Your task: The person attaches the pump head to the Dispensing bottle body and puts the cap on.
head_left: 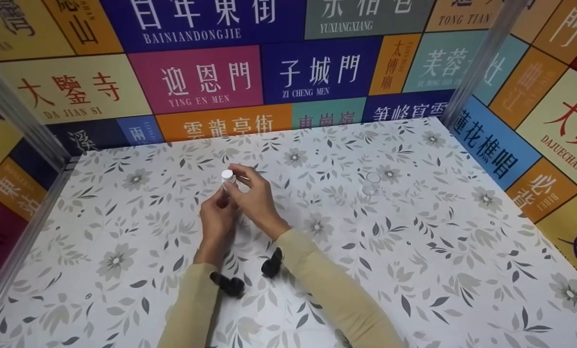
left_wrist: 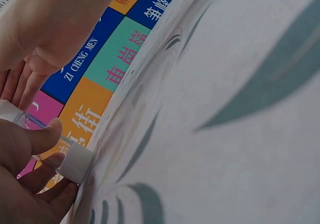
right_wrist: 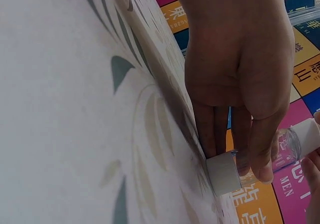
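Both hands are on a small clear bottle with a white cap (head_left: 227, 174) at its top and a white end piece (left_wrist: 77, 162) at its bottom. My left hand (head_left: 217, 216) pinches the clear body low down between thumb and fingers. The white end piece sits right at the tabletop in both wrist views. From the right, my right hand (head_left: 255, 195) holds the upper cap with thumb and fingers. In the right wrist view, the clear body (right_wrist: 286, 156) shows between the two white ends, and only the right hand's fingers (right_wrist: 312, 171) appear, at the edge.
A small clear cylindrical container (head_left: 371, 184) stands on the table, to the right of the hands. The table (head_left: 346, 285) has a white leaf-and-flower cover. Colourful lettered panels (head_left: 196, 77) rise behind it and at both sides. A black camera (head_left: 230, 285) is on each wrist.
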`<state>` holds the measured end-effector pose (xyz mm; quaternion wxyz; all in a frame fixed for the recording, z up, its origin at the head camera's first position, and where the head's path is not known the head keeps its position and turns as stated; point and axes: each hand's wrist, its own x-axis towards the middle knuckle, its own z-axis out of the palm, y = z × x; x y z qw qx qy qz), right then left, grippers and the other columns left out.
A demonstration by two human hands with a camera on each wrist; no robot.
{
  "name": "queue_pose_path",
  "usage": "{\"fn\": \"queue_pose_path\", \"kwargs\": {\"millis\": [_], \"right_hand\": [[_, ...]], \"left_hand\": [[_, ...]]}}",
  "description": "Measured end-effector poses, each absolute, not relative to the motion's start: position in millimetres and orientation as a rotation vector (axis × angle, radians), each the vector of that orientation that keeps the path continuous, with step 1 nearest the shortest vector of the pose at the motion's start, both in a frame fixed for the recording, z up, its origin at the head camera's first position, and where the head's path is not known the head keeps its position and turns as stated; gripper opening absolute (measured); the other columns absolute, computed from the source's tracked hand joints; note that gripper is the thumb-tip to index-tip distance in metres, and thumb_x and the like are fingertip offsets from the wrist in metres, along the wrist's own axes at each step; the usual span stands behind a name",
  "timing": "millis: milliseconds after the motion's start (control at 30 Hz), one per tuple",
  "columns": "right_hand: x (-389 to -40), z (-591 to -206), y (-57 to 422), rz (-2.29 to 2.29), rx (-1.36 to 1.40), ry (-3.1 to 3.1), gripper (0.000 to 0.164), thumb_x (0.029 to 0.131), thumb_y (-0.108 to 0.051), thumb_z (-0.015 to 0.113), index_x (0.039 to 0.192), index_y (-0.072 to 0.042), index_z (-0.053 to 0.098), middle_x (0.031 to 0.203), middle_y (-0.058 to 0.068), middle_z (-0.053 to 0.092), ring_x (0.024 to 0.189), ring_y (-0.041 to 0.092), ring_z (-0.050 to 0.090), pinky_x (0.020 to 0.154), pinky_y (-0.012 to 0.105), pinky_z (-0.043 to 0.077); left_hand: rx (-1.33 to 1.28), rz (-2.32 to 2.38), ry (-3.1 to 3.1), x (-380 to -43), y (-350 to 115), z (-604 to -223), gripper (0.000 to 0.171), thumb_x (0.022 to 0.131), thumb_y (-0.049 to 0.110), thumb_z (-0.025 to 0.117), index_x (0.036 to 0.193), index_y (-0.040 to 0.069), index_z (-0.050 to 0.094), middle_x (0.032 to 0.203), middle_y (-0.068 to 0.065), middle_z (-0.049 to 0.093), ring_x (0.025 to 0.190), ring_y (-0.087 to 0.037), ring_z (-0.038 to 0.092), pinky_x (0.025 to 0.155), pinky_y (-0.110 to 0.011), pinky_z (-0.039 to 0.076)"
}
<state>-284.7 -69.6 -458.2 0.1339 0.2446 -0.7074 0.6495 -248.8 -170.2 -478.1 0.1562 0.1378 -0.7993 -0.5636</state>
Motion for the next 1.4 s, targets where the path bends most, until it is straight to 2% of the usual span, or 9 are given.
{"fn": "queue_pose_path", "kwargs": {"millis": [400, 633, 867, 1133, 1400], "right_hand": [[-283.1, -458.8, -70.3, 1.837, 0.727, -2.097, 0.037, 0.093, -0.005, 0.068, 0.129, -0.004, 0.062, 0.126, 0.013, 0.066, 0.120, 0.019, 0.063, 0.102, 0.022, 0.050], [-284.7, -460.1, -70.3, 1.824, 0.741, -2.069, 0.036, 0.093, -0.008, 0.069, 0.128, -0.004, 0.062, 0.123, 0.015, 0.067, 0.118, 0.024, 0.065, 0.101, 0.029, 0.052], [-284.8, -460.6, -71.2, 1.781, 0.738, -2.088, 0.037, 0.093, -0.007, 0.069, 0.129, -0.004, 0.061, 0.128, 0.011, 0.065, 0.121, 0.017, 0.062, 0.103, 0.022, 0.049], [-284.0, -459.9, -71.0, 1.774, 0.737, -2.102, 0.035, 0.094, -0.008, 0.067, 0.128, -0.003, 0.062, 0.123, 0.011, 0.067, 0.117, 0.017, 0.065, 0.100, 0.021, 0.051], [-285.0, -461.5, -69.5, 1.781, 0.738, -2.103, 0.036, 0.093, -0.009, 0.069, 0.128, -0.006, 0.062, 0.122, 0.010, 0.066, 0.115, 0.017, 0.065, 0.099, 0.023, 0.052]], "left_hand": [[0.377, -1.595, -2.274, -248.5, -171.3, -479.6, 0.039, 0.091, 0.009, 0.068, 0.129, 0.013, 0.068, 0.112, -0.015, 0.075, 0.094, -0.021, 0.067, 0.076, -0.021, 0.049], [0.378, -1.601, -2.255, -248.7, -171.0, -479.0, 0.032, 0.092, 0.010, 0.067, 0.124, 0.009, 0.072, 0.105, -0.017, 0.075, 0.087, -0.020, 0.065, 0.070, -0.019, 0.048], [0.394, -1.653, -2.257, -248.6, -170.5, -479.3, 0.041, 0.091, 0.007, 0.067, 0.132, 0.012, 0.066, 0.116, -0.016, 0.074, 0.096, -0.020, 0.065, 0.073, -0.018, 0.048], [0.421, -1.657, -2.264, -248.7, -170.8, -479.2, 0.040, 0.093, 0.012, 0.068, 0.133, 0.012, 0.065, 0.113, -0.015, 0.075, 0.094, -0.019, 0.065, 0.074, -0.020, 0.049], [0.398, -1.645, -2.281, -248.3, -171.1, -479.6, 0.043, 0.093, 0.011, 0.066, 0.136, 0.013, 0.063, 0.119, -0.014, 0.073, 0.100, -0.019, 0.066, 0.082, -0.025, 0.050]]}}
